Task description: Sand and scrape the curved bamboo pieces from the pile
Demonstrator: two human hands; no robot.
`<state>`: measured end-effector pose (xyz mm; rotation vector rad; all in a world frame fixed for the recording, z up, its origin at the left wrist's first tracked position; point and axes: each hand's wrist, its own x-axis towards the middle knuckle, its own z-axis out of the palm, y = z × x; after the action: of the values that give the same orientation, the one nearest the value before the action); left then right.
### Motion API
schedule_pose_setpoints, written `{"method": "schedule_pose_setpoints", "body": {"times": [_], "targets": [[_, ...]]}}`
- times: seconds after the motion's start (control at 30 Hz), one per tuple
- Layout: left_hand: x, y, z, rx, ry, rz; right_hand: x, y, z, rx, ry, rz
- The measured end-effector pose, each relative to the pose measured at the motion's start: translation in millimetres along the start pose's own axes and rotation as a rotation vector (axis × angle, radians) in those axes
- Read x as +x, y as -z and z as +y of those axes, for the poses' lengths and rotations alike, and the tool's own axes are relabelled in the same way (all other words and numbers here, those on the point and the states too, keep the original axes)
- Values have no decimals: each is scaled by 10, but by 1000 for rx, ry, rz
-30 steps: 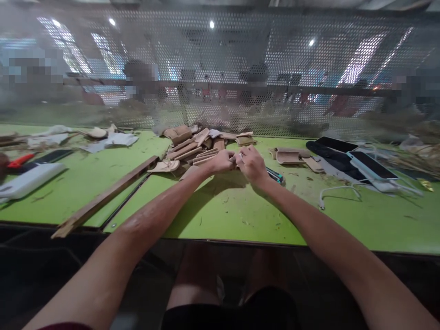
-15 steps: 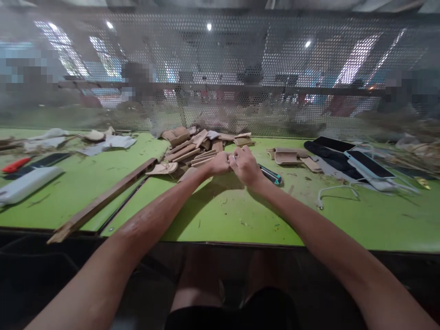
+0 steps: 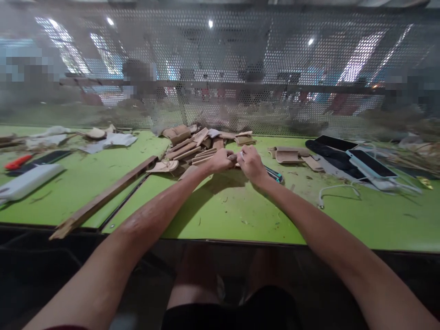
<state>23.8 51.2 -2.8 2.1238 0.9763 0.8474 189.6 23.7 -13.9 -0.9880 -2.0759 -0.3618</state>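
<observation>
Both hands are near the middle of the green table point(image 3: 233, 215), close together beside a pile of brown curved pieces point(image 3: 185, 149). My left hand point(image 3: 222, 160) is closed on a small brown piece point(image 3: 232, 157) whose end shows at the fingertips. Just to its right, my right hand point(image 3: 251, 164) is closed in a pinch; something small and pale shows at its fingers, too small to name. A black and teal cutter point(image 3: 274, 174) lies on the table behind my right wrist, partly covered by it.
A long wooden strip point(image 3: 110, 195) lies left, jutting over the front edge. Further left are a white power bank point(image 3: 32, 183) and a red-handled tool point(image 3: 19, 162). At right lie curved pieces point(image 3: 288, 156), a phone point(image 3: 373, 163) and a white cable point(image 3: 338, 187). A perforated screen point(image 3: 220, 105) stands behind.
My hands have moved slightly apart, my right hand shifting to the right. The brown piece at my left fingertips shows more clearly. The whole view has shifted slightly.
</observation>
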Motion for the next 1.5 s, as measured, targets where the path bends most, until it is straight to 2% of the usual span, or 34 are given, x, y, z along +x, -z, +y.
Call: {"method": "schedule_pose_setpoints", "body": {"times": [0.2,0.37,0.53,0.7,0.87,1.03,1.2,1.37,1.5], "targets": [[13,-8,-55,-25,-11,83,8,-20,-89,-6,55,-9],[-9,-1,-34,-97,23,-4,-17,-20,-46,0,-56,23],[18,-3,-50,-37,-32,83,-4,-52,-93,69,55,52],[-2,7,-41,-42,-27,-17,0,-89,-6,69,-99,67],[-38,18,-1,3,-43,20,-34,-48,-12,58,37,41],[-34,15,14,12,-49,-26,-32,-30,-30,49,-20,69],[-6,7,-8,22,-49,16,-19,-31,-81,56,97,38],[-26,35,4,-49,-30,-67,-19,-31,-6,33,-62,35],[-15,36,-12,-49,-54,-21,3,-40,-64,53,-25,37]]}}
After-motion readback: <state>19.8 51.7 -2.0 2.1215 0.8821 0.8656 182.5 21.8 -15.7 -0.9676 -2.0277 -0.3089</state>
